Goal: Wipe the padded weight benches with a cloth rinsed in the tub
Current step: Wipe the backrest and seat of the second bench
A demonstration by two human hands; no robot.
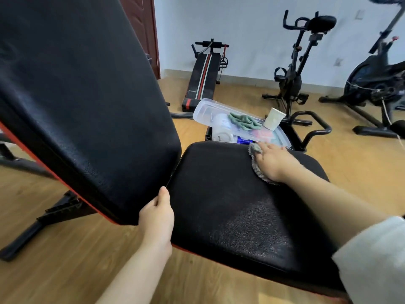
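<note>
A black padded weight bench fills the view: its raised backrest (83,102) on the left and its flat seat pad (230,205) in the middle, both with red edging. My right hand (274,161) lies flat on a grey cloth (259,172) at the seat's far right corner, fingers straight, pressing it onto the pad. My left hand (156,216) grips the lower corner of the backrest, thumb on the front face. Beyond the seat stands a clear plastic tub (203,113) with its lid tilted on top.
On the tub lid lie a green cloth (243,121) and a paper cup (274,118). A sit-up bench (201,80) lies by the far wall. Two exercise bikes (293,69) (379,84) stand at right. A black handle frame (315,126) sits behind the seat. Wooden floor surrounds everything.
</note>
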